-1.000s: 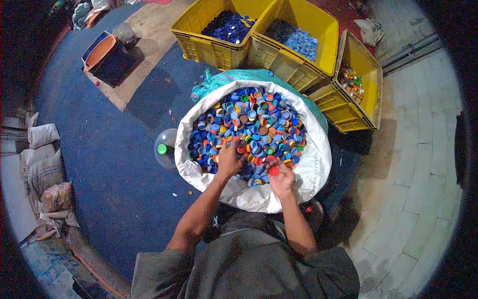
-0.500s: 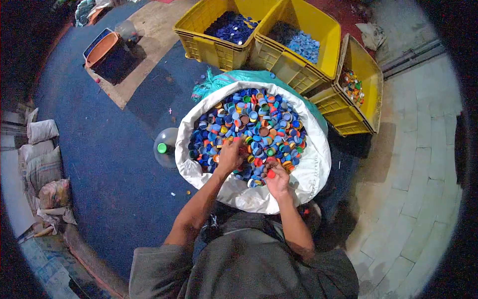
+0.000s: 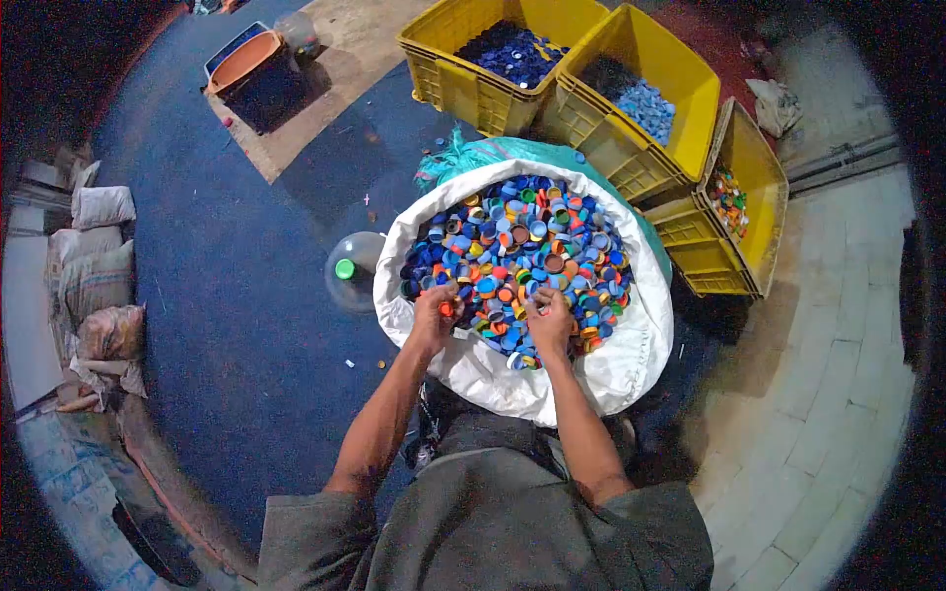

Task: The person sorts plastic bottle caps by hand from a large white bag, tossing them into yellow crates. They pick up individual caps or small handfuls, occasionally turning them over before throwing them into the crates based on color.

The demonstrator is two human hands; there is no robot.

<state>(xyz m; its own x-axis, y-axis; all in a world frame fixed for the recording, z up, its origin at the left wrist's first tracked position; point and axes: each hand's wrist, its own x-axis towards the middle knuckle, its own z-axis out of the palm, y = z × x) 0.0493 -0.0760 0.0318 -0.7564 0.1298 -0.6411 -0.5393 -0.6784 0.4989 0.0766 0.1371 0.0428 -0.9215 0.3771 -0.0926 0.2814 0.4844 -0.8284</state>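
Observation:
A white sack (image 3: 473,379) with a rolled-down rim stands in front of me, full of bottle caps (image 3: 522,246) in blue, orange, red, green and other colours. My left hand (image 3: 434,313) is over the sack's left front part, its fingers curled round a red-orange cap (image 3: 447,309). To its right, my right hand (image 3: 549,320) is over the caps near the front, fingers bent together. A small pale or reddish bit shows at its fingertips, too small to name.
Behind the sack stand yellow crates (image 3: 429,81) holding dark blue, light blue and mixed orange caps. A clear round container with a green cap (image 3: 344,269) is left of the sack. An orange basin (image 3: 244,61) lies farther back; stacked sacks (image 3: 99,276) line the left.
My left hand has moved left to the sack's rim, and the red cap shows in it. My right hand has turned, its fingers now over the caps. The view has shifted.

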